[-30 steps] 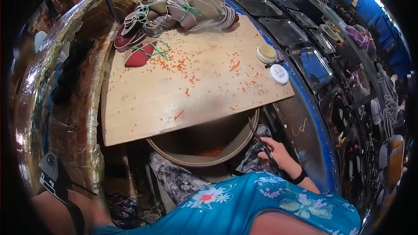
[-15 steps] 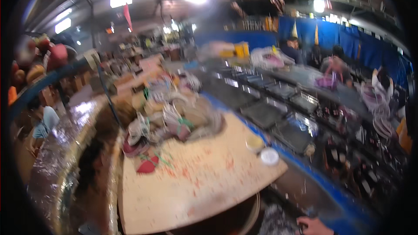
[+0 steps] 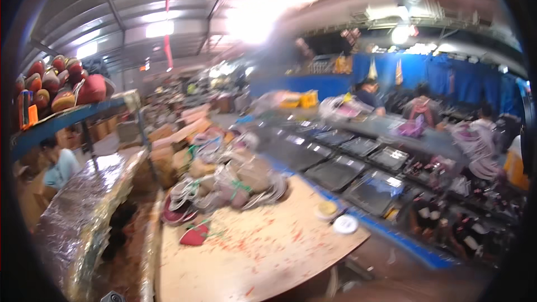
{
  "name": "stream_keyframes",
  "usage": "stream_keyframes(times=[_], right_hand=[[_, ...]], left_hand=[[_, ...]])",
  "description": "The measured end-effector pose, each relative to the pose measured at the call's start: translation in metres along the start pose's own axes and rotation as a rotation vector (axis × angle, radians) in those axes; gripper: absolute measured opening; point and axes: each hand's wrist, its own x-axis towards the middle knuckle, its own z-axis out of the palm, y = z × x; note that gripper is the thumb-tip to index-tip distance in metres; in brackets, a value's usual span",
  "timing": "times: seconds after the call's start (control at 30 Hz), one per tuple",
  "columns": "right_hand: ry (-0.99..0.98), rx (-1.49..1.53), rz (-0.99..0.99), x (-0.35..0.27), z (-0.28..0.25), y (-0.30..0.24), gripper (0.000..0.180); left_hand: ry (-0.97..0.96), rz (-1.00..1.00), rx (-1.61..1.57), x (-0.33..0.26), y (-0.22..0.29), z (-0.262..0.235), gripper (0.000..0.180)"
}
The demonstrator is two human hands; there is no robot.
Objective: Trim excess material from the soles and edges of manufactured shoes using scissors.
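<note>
A brown, motion-smeared shape, which appears to be my right hand or forearm [image 3: 414,288], crosses the lower right edge; its fingers cannot be made out. My left hand is out of view. Nearest to that blur lies a pale wooden tabletop [image 3: 268,257] sprinkled with small red scraps. On its right edge sit a round white lid [image 3: 345,224] and a yellowish round tub [image 3: 326,209]. A small red piece [image 3: 194,235] with green string lies toward the left. Behind it is a heap of bundled grey and maroon pieces [image 3: 229,184], tied with white and green cords.
A blue-edged line with black trays [image 3: 334,171] runs along the right, shoes [image 3: 428,212] beside it. A plastic-wrapped bench [image 3: 78,212] and a blue-framed rack [image 3: 72,114] of red rounded pieces stand left. People sit at the far right; another person [image 3: 61,168] is at left.
The view has tilted upward, so the table sits lower in the picture. The hand seen at the lower right edge has become a brown blur. The things on the table look unmoved.
</note>
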Motion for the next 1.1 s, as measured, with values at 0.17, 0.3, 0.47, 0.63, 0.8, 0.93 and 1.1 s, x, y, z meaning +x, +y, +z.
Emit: stream_keyframes(times=[0.17,0.3,0.47,0.63,0.8,0.93,1.1], right_hand=[[-0.234,0.029,0.003,0.022,0.011,0.001,0.04],[-0.339,-0.027,-0.011,0.035,0.039,0.008,0.054],[-0.304,-0.025,-0.078,0.036,0.055,0.017,0.05],[-0.308,-0.03,-0.066,0.031,0.05,0.023,0.051],[-0.268,-0.007,-0.002,0.028,0.036,0.037,0.053],[-0.084,0.143,0.222,0.04,0.008,0.059,0.048],[0.39,0.016,0.428,0.055,-0.072,0.181,0.042]], left_hand=[[0.017,-0.31,0.118,-0.075,0.011,0.011,0.048],[0.047,-0.453,0.144,-0.113,0.019,0.005,0.047],[0.068,-0.583,0.149,-0.14,0.041,0.007,0.045],[0.015,-0.729,0.107,-0.161,0.063,0.027,0.043],[-0.088,-0.788,-0.094,-0.17,0.036,0.079,0.042],[-0.168,-0.853,-0.24,-0.185,0.019,0.125,0.041],[-0.186,-0.895,-0.296,-0.193,0.012,0.163,0.039]])
